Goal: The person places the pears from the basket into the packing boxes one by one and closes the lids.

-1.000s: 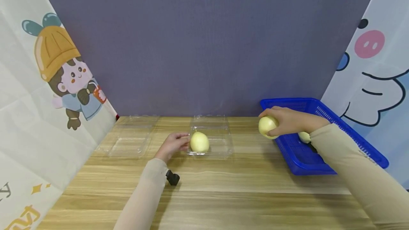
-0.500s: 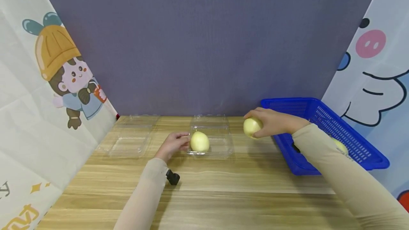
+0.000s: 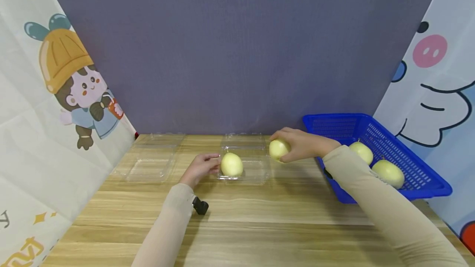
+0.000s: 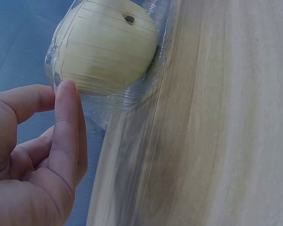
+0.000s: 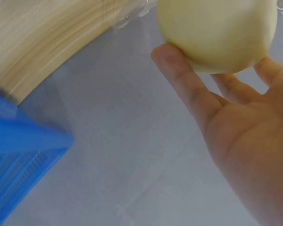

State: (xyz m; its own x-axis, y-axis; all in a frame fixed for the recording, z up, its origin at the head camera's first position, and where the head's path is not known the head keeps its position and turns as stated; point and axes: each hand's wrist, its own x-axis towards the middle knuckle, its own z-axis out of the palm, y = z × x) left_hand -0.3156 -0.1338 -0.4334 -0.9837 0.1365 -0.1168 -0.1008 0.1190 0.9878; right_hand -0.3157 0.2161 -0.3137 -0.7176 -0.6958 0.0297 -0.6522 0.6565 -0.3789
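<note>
In the head view, my right hand [image 3: 302,143] holds a pale yellow pear [image 3: 278,150] above the table, just right of the middle clear plastic box [image 3: 256,168]. The right wrist view shows fingers and thumb around the lower part of that pear [image 5: 217,33]. Inside the box, on its left side, sits another pear [image 3: 231,165]. My left hand [image 3: 202,170] is at the box's left wall. Seen from the left wrist, its thumb and a finger [image 4: 66,108] pinch the rim of the box, beside the pear [image 4: 106,44] with a dark end spot.
A blue plastic basket [image 3: 419,195] stands at the right of the wooden table [image 3: 241,226], with pears [image 3: 388,174] in it. Another clear plastic box [image 3: 148,168] lies open on the left. A grey panel [image 3: 237,52] rises behind the table.
My right hand has carried its pear leftward from the basket's near side to the middle box's right edge. More of the pears in the basket now show. The left hand has stayed put.
</note>
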